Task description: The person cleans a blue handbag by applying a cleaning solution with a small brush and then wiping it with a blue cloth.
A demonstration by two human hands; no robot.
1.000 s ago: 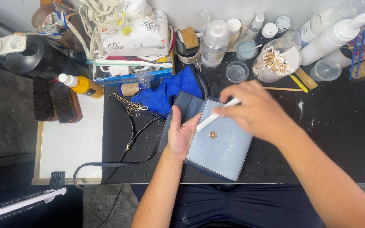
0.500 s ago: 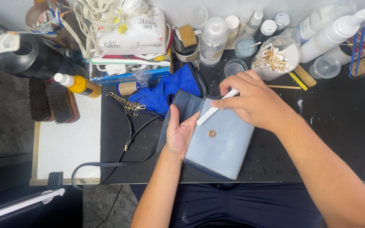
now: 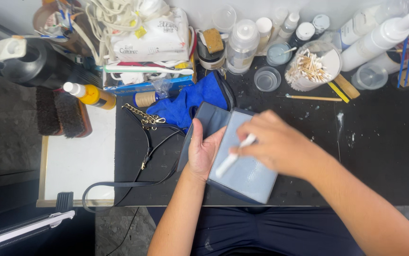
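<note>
Bag (image 3: 247, 170): grey-blue, flat on the black mat (image 3: 379, 156) at its near edge
Left hand (image 3: 204, 149): fingers together, pressed flat on the bag's flap
Right hand (image 3: 273, 144): fingers clamped on a white stick (image 3: 230, 159), tip on the bag
Cloth (image 3: 188, 102): blue, just behind the bag
</note>
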